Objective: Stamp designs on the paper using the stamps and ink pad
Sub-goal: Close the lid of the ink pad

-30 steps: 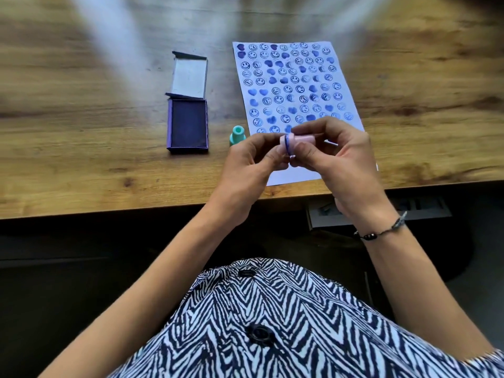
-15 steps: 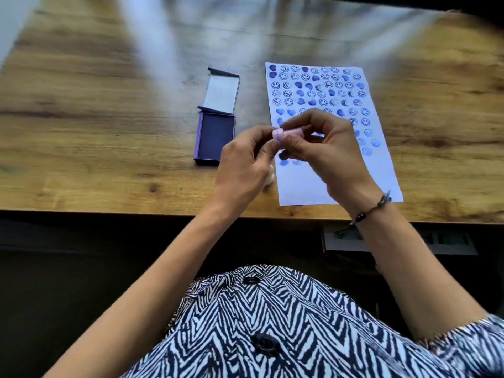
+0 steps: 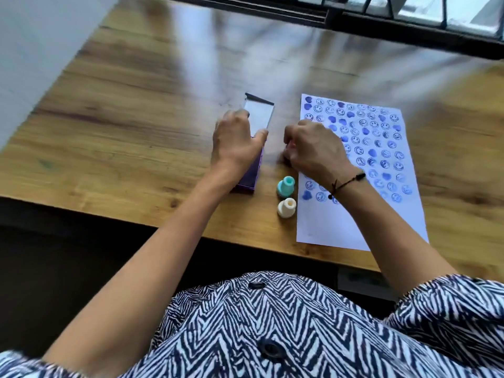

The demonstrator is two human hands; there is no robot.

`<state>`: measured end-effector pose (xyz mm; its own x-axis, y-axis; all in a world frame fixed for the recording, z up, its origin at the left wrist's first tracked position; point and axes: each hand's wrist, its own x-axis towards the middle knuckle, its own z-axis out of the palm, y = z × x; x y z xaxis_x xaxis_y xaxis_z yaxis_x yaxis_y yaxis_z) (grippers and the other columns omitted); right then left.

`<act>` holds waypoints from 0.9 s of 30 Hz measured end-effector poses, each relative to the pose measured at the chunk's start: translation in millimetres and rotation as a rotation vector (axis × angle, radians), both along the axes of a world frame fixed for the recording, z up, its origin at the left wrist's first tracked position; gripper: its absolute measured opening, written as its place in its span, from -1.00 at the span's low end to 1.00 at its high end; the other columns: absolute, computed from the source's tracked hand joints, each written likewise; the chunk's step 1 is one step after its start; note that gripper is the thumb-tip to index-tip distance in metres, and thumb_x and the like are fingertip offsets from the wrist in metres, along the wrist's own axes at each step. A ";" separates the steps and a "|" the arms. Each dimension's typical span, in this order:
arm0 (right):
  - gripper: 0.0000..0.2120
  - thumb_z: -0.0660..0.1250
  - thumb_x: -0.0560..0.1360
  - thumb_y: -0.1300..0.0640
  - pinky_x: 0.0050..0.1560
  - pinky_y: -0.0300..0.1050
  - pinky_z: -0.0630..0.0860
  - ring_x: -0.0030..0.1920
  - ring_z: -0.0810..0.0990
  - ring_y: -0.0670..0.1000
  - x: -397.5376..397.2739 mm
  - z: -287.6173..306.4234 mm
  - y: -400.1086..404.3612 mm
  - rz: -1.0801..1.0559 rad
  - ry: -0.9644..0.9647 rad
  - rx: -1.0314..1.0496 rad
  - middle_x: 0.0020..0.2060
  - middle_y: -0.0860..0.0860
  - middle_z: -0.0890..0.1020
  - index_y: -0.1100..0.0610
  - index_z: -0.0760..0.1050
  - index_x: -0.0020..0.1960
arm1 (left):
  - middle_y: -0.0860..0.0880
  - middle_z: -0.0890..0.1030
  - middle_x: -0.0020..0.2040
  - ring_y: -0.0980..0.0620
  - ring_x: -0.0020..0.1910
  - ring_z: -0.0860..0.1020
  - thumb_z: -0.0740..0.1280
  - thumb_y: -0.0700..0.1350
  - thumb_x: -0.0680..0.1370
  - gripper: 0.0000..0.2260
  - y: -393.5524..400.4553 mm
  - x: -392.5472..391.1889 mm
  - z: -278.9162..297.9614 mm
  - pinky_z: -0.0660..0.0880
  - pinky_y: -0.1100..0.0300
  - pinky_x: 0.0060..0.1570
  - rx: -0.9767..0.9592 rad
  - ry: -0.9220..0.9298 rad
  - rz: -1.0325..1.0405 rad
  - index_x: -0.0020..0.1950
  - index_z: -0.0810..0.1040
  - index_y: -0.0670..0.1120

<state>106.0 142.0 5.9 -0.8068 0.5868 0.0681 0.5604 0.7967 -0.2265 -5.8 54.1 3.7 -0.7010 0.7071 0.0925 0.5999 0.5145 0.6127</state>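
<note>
Inking came next — left hand (image 3: 234, 143) steadied the purple ink pad (image 3: 249, 178), right hand (image 3: 311, 147) pinched a pink stamp (image 3: 289, 145); press squarely.

On the wooden table (image 3: 122, 126) the stamped paper (image 3: 362, 222) lies to the right and the open ink pad (image 3: 255, 165) to its left — lid raised at the far end. Two stamps (image 3: 285, 186) stand between them near the table's front edge, one just behind the other (image 3: 286, 208).
</note>
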 end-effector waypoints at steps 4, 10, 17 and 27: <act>-0.59 0.31 0.42 -0.02 -0.15 -0.01 0.37 0.07 0.47 0.24 -3.3 16.3 9.8 -0.023 0.114 -0.007 0.04 0.21 0.52 0.12 0.36 0.20 | -0.29 0.41 0.26 -0.23 0.29 0.31 0.34 0.10 0.44 -0.40 41.4 -12.0 -4.8 0.32 0.01 0.24 -0.260 0.133 -0.005 0.26 0.28 -0.31; -0.64 0.27 0.45 -0.05 0.00 -0.01 0.42 0.07 0.52 0.21 -9.6 34.5 41.0 -0.076 0.240 -0.108 0.04 0.18 0.58 0.12 0.42 0.17 | -0.31 0.37 0.28 -0.25 0.27 0.34 0.43 0.05 0.36 -0.26 75.9 -17.2 -4.7 0.39 0.02 0.20 -0.389 0.136 0.067 0.32 0.19 -0.34; -0.56 0.07 0.54 -0.18 -0.13 0.01 0.53 -0.20 0.54 0.10 -30.3 33.9 45.1 -0.148 0.408 -0.717 -0.15 0.16 0.52 0.18 0.45 0.02 | -0.29 0.45 0.18 -0.23 0.17 0.40 0.37 -0.02 0.35 -0.41 44.4 -19.7 9.5 0.32 0.02 0.20 0.144 0.100 0.017 0.27 0.30 -0.28; -0.43 -0.12 0.51 -0.29 0.32 0.13 0.35 0.05 0.49 0.18 -43.7 46.1 20.3 0.226 0.202 -1.561 0.09 0.17 0.53 0.02 0.37 0.28 | -0.30 0.48 0.08 -0.18 0.03 0.49 0.37 0.02 0.35 -0.38 -17.0 -3.4 18.0 0.48 0.03 0.07 0.511 0.192 -0.029 0.26 0.33 -0.33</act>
